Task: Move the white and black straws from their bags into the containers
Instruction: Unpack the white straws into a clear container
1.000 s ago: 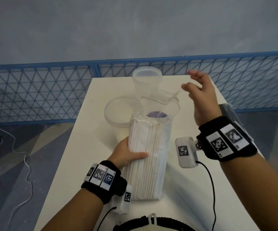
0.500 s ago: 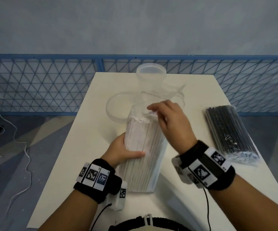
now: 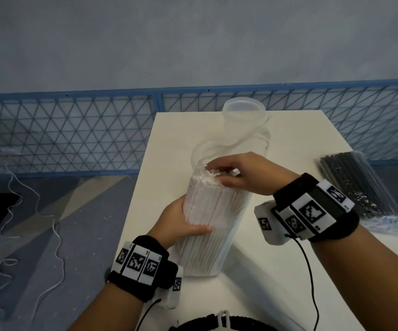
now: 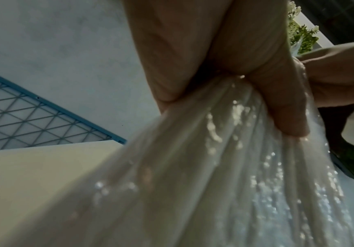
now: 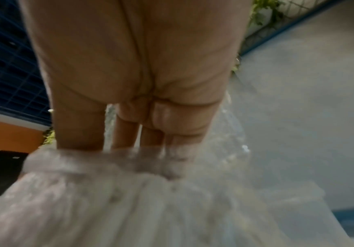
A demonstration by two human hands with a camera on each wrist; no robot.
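A clear bag of white straws stands tilted on the white table, leaning away from me. My left hand grips its left side at mid-height, thumb across the front. My right hand reaches over the bag's open top, thumb and fingers pinching the straw ends and crumpled plastic. Behind the bag stand two clear plastic containers, one far and one nearer, partly hidden. The bag of black straws lies flat at the table's right edge.
A clear round lid lies behind the white bag, mostly hidden. A blue wire-mesh fence runs behind the table. White cord lies on the floor at left. Cables run from both wristbands near the front edge.
My right hand came down from the air at the right onto the top of the white straw bag and now pinches it. My left hand keeps its grip.
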